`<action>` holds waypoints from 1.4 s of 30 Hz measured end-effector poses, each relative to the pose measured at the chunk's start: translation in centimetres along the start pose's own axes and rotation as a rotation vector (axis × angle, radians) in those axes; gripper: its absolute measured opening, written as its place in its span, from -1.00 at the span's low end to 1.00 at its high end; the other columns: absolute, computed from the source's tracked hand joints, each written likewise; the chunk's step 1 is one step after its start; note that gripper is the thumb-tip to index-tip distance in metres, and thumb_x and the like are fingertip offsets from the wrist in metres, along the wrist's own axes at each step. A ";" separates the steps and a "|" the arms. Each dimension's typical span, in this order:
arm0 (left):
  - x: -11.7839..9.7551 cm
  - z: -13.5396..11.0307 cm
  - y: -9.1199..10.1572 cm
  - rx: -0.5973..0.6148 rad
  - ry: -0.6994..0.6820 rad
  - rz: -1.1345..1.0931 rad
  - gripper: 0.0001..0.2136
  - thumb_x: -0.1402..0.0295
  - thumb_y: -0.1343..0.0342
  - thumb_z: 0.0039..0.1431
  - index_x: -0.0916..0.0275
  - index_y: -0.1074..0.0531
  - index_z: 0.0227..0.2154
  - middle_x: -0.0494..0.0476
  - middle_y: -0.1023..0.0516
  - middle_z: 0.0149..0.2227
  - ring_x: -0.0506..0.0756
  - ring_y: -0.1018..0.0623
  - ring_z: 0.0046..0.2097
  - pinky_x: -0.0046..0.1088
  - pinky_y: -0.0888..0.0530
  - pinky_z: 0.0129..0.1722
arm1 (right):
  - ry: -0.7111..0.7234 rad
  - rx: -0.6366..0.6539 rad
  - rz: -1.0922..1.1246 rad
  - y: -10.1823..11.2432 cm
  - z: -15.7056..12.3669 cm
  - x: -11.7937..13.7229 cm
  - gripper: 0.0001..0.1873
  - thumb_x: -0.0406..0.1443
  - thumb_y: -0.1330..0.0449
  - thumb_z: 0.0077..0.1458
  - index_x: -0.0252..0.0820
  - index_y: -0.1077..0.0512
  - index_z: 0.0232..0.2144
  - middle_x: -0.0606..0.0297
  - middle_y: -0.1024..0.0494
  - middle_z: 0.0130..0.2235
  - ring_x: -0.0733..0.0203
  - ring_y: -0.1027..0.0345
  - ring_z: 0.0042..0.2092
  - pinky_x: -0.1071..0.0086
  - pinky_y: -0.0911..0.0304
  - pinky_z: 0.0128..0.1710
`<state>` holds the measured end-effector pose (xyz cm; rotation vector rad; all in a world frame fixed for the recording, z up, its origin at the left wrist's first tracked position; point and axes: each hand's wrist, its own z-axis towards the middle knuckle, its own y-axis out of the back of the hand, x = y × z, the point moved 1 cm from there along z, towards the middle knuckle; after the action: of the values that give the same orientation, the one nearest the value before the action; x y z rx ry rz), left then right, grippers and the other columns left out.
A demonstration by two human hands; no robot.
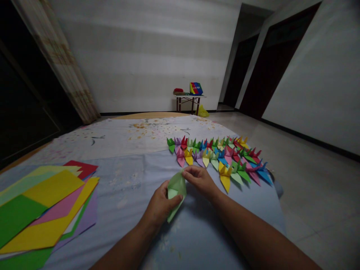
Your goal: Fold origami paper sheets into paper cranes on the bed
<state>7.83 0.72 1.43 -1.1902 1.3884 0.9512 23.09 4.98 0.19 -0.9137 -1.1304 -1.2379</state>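
A light green folded paper piece (pixel 176 187) is held between both hands above the blue bedsheet (pixel 129 183). My left hand (pixel 161 206) grips its lower part, thumb across the fold. My right hand (pixel 200 179) pinches its top edge with closed fingers. Just beyond my right hand lie several finished paper cranes (pixel 222 157) in many colours, set in rows.
A loose stack of coloured paper sheets (pixel 45 206) lies at the left on the sheet. A small table (pixel 188 100) with a colourful box stands at the far wall. Tiled floor (pixel 309 180) runs along the right, with dark doorways behind.
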 end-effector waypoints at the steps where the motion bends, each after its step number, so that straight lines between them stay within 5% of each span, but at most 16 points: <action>1: 0.0 0.0 0.0 -0.004 0.002 0.005 -0.51 0.40 -0.23 -0.24 0.35 -0.36 -0.13 0.07 -0.53 -0.38 0.06 -0.48 -0.38 -0.51 -0.36 -0.39 | -0.009 -0.002 0.014 0.0 0.0 -0.1 -0.69 -0.08 -0.20 -0.07 -0.25 -0.43 -0.48 0.35 -0.42 -0.51 0.34 -0.26 -0.46 0.43 -0.20 -0.38; 15: 0.2 0.0 -0.1 -0.014 -0.054 0.011 -0.51 0.42 -0.22 -0.21 0.32 -0.33 -0.10 0.16 -0.53 -0.25 0.15 -0.49 -0.21 -0.46 -0.39 -0.27 | -0.061 -0.029 0.086 -0.2 0.3 -0.5 -0.65 -0.06 -0.22 -0.11 -0.27 -0.43 -0.51 0.36 -0.42 -0.54 0.36 -0.23 -0.49 0.45 -0.15 -0.42; 32: 0.4 0.0 -0.1 -0.058 -0.019 -0.027 -0.49 0.43 -0.23 -0.23 0.30 -0.34 -0.10 0.18 -0.53 -0.20 0.11 -0.51 -0.26 -0.49 -0.39 -0.32 | 0.000 -0.042 -0.025 -0.6 0.0 -0.3 -0.69 -0.07 -0.16 -0.03 -0.24 -0.39 -0.45 0.36 -0.40 -0.49 0.33 -0.26 -0.43 0.45 -0.20 -0.39; 38: 0.7 0.6 0.5 -0.052 -0.006 -0.082 -0.47 0.40 -0.23 -0.22 0.30 -0.33 -0.08 0.11 -0.54 -0.27 0.05 -0.50 -0.37 -0.50 -0.38 -0.36 | -0.043 0.036 0.022 -0.9 -0.3 0.0 -0.68 -0.10 -0.21 -0.07 -0.25 -0.37 -0.37 0.33 -0.44 -0.42 0.33 -0.30 -0.40 0.43 -0.22 -0.34; 42: 0.9 0.8 0.8 -0.075 -0.014 -0.073 -0.49 0.39 -0.25 -0.23 0.31 -0.35 -0.10 0.11 -0.55 -0.29 0.06 -0.51 -0.37 -0.50 -0.38 -0.37 | -0.092 0.147 -0.058 -1.1 -0.5 -0.7 -0.70 -0.12 -0.24 -0.11 -0.27 -0.37 -0.47 0.38 -0.39 -0.52 0.40 -0.22 -0.50 0.50 -0.13 -0.49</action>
<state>7.26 1.54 0.32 -1.2792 1.2991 0.9662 22.12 4.55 -0.66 -0.8390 -1.3107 -1.1526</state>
